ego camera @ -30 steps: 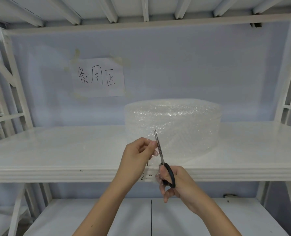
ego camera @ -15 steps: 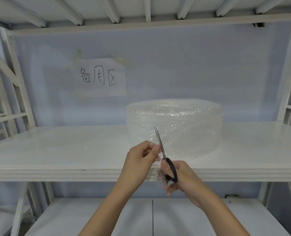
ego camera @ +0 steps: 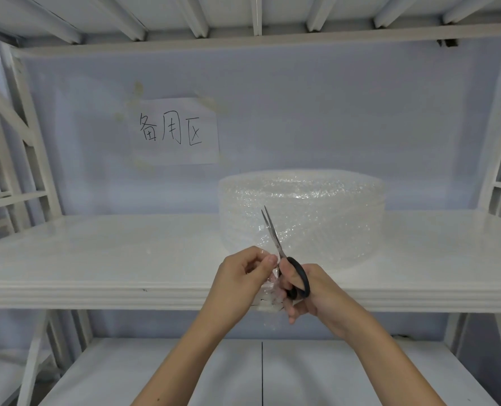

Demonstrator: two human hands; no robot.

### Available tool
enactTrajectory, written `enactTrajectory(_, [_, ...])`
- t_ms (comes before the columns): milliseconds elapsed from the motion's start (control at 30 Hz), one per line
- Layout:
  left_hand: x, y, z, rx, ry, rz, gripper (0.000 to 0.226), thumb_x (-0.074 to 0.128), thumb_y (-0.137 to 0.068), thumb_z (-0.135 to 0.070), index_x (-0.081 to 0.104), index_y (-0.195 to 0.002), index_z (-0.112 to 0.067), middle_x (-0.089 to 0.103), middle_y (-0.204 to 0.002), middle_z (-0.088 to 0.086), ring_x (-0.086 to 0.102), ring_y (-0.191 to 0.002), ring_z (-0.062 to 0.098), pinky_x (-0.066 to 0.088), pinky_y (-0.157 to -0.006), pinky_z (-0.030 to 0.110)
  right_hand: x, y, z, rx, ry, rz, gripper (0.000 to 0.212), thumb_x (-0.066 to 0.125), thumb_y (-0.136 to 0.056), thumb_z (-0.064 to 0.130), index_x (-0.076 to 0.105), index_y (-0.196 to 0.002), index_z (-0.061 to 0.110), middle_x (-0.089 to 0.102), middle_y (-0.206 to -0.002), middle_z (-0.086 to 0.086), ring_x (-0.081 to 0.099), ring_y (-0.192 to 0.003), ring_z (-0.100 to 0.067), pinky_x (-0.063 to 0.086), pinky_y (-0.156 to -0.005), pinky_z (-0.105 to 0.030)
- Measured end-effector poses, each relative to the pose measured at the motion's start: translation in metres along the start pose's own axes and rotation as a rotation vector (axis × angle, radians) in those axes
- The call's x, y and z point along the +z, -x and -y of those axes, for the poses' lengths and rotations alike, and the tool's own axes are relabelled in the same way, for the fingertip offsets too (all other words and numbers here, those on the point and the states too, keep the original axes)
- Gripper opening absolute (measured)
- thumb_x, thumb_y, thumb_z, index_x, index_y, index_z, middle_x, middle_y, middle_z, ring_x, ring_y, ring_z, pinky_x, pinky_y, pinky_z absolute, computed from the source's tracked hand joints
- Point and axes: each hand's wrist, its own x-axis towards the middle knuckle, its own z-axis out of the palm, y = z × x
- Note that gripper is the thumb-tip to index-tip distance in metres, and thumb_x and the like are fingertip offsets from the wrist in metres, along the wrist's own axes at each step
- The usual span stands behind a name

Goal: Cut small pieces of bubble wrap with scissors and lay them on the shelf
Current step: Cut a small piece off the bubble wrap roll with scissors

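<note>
Scissors (ego camera: 284, 256) are sitting in the right hand (ego camera: 305, 291), whose fingers are curling through the black handle loops, with the two blades pointing up and away, tips only slightly parted. The left hand (ego camera: 245, 276) is pinching a small clear piece of bubble wrap (ego camera: 268, 297) between thumb and fingertips, right beside the blades near the pivot; the piece is hanging down between the two hands, in front of the shelf's front edge. Both hands are working close together, nearly touching, just in front of the shelf (ego camera: 111, 259) and slightly below its surface.

Behind the hands, the big roll of bubble wrap (ego camera: 316, 218) is lying flat on the shelf, set back from the front edge and right of the shelf's middle. Left of the roll the white glossy shelf surface is stretching wide toward the left upright; right of the roll a narrower strip is running to the right upright. Above the roll, open height is reaching up to the underside of the next shelf, with its white ribs showing.

Behind the roll, a pale bluish wall (ego camera: 360, 112) is carrying a taped paper sign (ego camera: 174, 131) with handwritten characters, up and left of the roll. Below the shelf, a lower white shelf (ego camera: 155, 376) is showing under the forearms.
</note>
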Motion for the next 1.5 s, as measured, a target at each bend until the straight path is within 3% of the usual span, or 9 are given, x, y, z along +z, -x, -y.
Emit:
enactTrajectory(333, [-0.007, 0.004, 0.007, 0.010, -0.021, 0.029, 0.022, 0.060, -0.094, -0.025, 0.070, -0.074, -0.021, 0.072, -0.071, 0.004, 0.058, -0.066, 0.013, 0.050, -0.069, 0.040, 0.006, -0.007, 0.013, -0.019, 0.061, -0.021, 0.048, 0.059, -0.080, 0.059, 0.052, -0.051, 0.022, 0.051, -0.067, -0.010, 0.043, -0.044, -0.015, 0.046, -0.052, -0.028])
enactTrajectory(467, [-0.017, 0.008, 0.013, -0.011, 0.022, -0.007, 0.021, 0.062, -0.094, -0.024, 0.071, -0.076, -0.019, 0.066, -0.065, 0.000, 0.053, -0.061, 0.010, 0.046, -0.065, 0.031, 0.012, -0.009, 0.020, 0.006, 0.111, -0.037, 0.045, 0.058, -0.086, 0.050, 0.054, -0.050, 0.023, 0.053, -0.068, -0.010, 0.045, -0.044, -0.017, 0.045, -0.054, -0.030])
enactTrajectory(567, [-0.028, 0.007, 0.010, -0.035, 0.080, -0.057, 0.018, 0.063, -0.093, -0.020, 0.073, -0.082, -0.009, 0.067, -0.063, -0.002, 0.055, -0.056, 0.007, 0.047, -0.061, 0.022, 0.020, -0.005, 0.022, 0.002, 0.157, -0.058, 0.036, 0.067, -0.077, 0.049, 0.069, -0.065, 0.016, 0.069, -0.076, -0.006, 0.056, -0.049, -0.019, 0.049, -0.055, -0.034])
enactTrajectory(633, [-0.036, 0.003, 0.007, -0.066, 0.108, -0.107, 0.016, 0.063, -0.092, -0.020, 0.074, -0.085, -0.010, 0.070, -0.063, -0.001, 0.051, -0.050, 0.007, 0.045, -0.055, 0.018, 0.020, -0.002, 0.024, -0.034, 0.166, -0.090, 0.023, 0.070, -0.081, 0.033, 0.076, -0.084, 0.010, 0.077, -0.093, -0.001, 0.069, -0.061, -0.021, 0.051, -0.052, -0.030])
enactTrajectory(767, [-0.049, -0.004, 0.005, -0.075, 0.122, -0.171, 0.016, 0.063, -0.092, -0.026, 0.075, -0.091, -0.016, 0.071, -0.062, -0.001, 0.039, -0.044, 0.014, 0.038, -0.046, 0.020, -0.001, 0.005, 0.037, -0.133, 0.127, -0.299, 0.011, 0.066, -0.086, 0.010, 0.074, -0.093, 0.012, 0.074, -0.107, -0.005, 0.076, -0.078, -0.022, 0.053, -0.045, -0.024])
enactTrajectory(1067, [-0.052, -0.010, 0.014, -0.063, 0.208, -0.133, 0.018, 0.056, -0.097, -0.023, 0.073, -0.099, -0.019, 0.068, -0.065, -0.004, 0.053, -0.051, 0.009, 0.051, -0.055, 0.019, -0.090, 0.028, 0.037, -0.054, 0.186, -0.801, 0.042, 0.064, -0.087, 0.044, 0.071, -0.084, 0.002, 0.075, -0.080, -0.012, 0.073, -0.067, -0.028, 0.057, -0.055, -0.032])
enactTrajectory(1233, [-0.049, -0.015, 0.019, -0.091, 0.269, -0.121, 0.022, 0.051, -0.100, -0.015, 0.073, -0.102, -0.019, 0.066, -0.071, -0.002, 0.058, -0.063, 0.010, 0.058, -0.068, 0.023, -0.133, 0.020, 0.022, 0.213, 0.429, -0.898, 0.049, 0.059, -0.090, 0.041, 0.067, -0.077, -0.005, 0.070, -0.069, -0.018, 0.062, -0.050, -0.029, 0.055, -0.050, -0.032])
enactTrajectory(1333, [-0.049, -0.017, 0.020, -0.107, 0.291, -0.115, 0.025, 0.049, -0.099, -0.009, 0.073, -0.102, -0.018, 0.066, -0.072, 0.000, 0.059, -0.065, 0.013, 0.057, -0.070, 0.024, -0.148, 0.014, 0.015, 0.370, 0.796, -0.825, 0.047, 0.051, -0.092, 0.039, 0.060, -0.067, 0.000, 0.064, -0.057, -0.014, 0.063, -0.046, -0.033, 0.057, -0.060, -0.039])
enactTrajectory(1500, [-0.050, -0.018, 0.020, -0.108, 0.244, -0.115, 0.025, 0.052, -0.097, -0.009, 0.074, -0.099, -0.021, 0.071, -0.076, 0.000, 0.057, -0.067, 0.015, 0.051, -0.066, 0.026, -0.151, 0.002, 0.006, 0.438, 1.268, -0.796, 0.047, 0.045, -0.096, 0.038, 0.044, -0.061, 0.006, 0.052, -0.063, -0.008, 0.050, -0.055, -0.024, 0.036, -0.049, -0.028])
